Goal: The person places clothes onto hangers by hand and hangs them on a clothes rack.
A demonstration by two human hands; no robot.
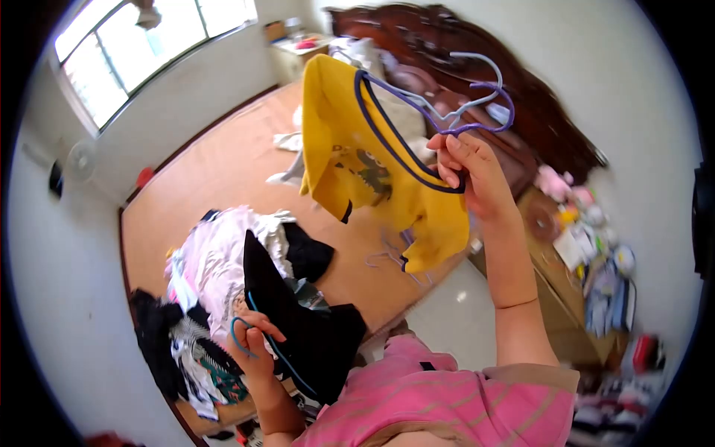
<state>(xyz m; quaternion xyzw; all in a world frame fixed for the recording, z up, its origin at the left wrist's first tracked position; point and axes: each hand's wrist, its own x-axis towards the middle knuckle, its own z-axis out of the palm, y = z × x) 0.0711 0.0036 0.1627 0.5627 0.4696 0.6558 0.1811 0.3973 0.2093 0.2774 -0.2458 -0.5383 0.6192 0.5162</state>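
Observation:
My right hand (473, 167) is raised, its fingers closed on a purple hanger (491, 123) at the neck of a yellow shirt (328, 127) with dark blue trim and a printed figure. A light blue hanger (491, 63) shows beside the purple one. Lower left, my left hand (255, 343) has its fingers closed around the hook of a blue hanger (287, 361). A black garment (328, 343) hangs on that hanger, against my pink top.
A pile of clothes (231, 246) lies on the bed (194, 171), with dark garments (160, 343) at its left edge. Loose hangers (387, 257) lie near the bed's front edge. A carved headboard (447, 45) stands behind. Toys (555, 182) sit on a cabinet at right.

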